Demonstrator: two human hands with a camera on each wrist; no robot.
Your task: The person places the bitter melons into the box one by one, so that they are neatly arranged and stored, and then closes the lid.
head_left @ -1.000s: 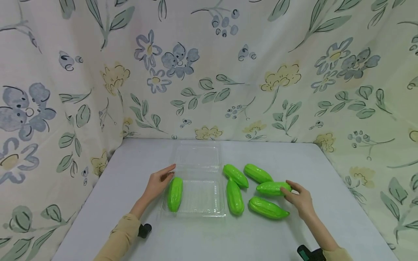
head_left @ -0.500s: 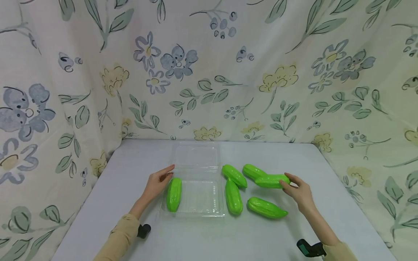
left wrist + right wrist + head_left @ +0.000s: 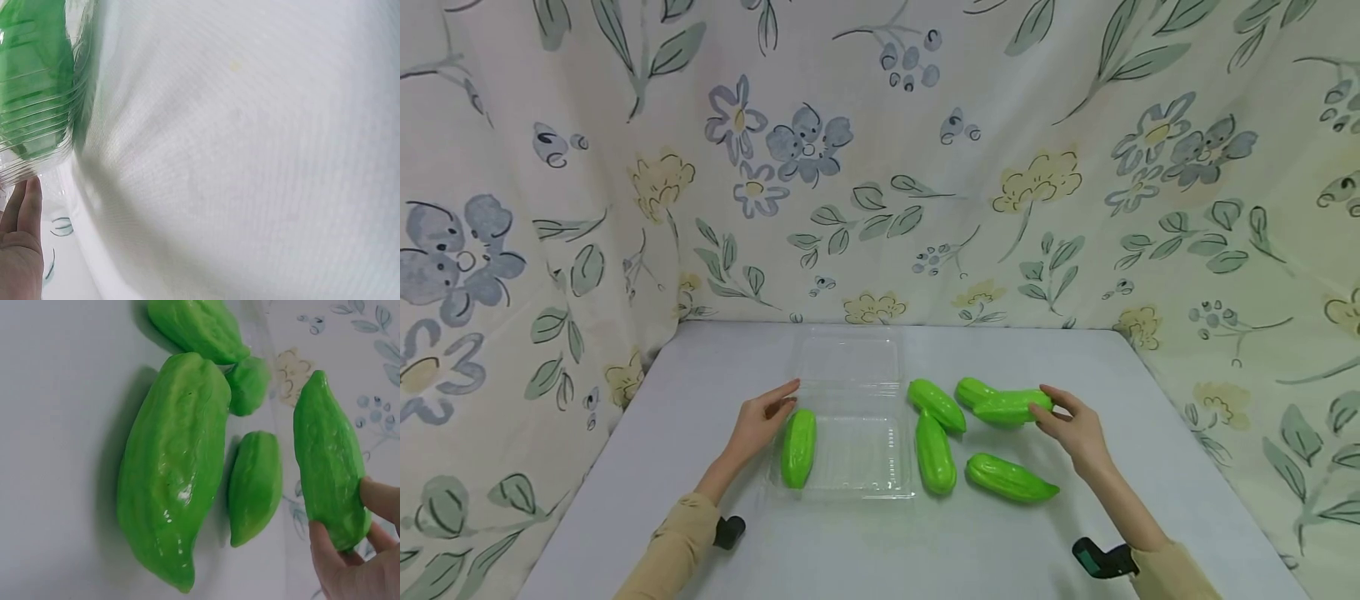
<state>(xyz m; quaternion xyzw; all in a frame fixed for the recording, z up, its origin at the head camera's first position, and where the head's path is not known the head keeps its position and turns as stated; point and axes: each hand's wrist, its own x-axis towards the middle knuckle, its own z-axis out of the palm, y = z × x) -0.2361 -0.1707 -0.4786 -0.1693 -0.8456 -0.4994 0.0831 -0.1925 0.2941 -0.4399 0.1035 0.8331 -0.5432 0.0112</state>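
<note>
Pinching a gourd [image 3: 1003, 407], the right hand [image 3: 1077, 427] faces a clear container [image 3: 859, 457] across two others [image 3: 935, 456], the straight-fingered left hand [image 3: 760, 422] touching its rim.

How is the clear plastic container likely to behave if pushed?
The clear plastic container probably flexes; its ribbed walls look thin. It seems unlikely to tip, lying low with its lid open. The glossy green oblong vegetable inside may roll, being rounded.

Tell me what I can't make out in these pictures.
Head view: part of the rear vegetable, hidden by the held vegetable.
Left wrist view: one end of the boxed vegetable, cut off by the top edge; its surface, blurred by the clear container.
Right wrist view: part of the right hand, cut off by the frame.
</note>
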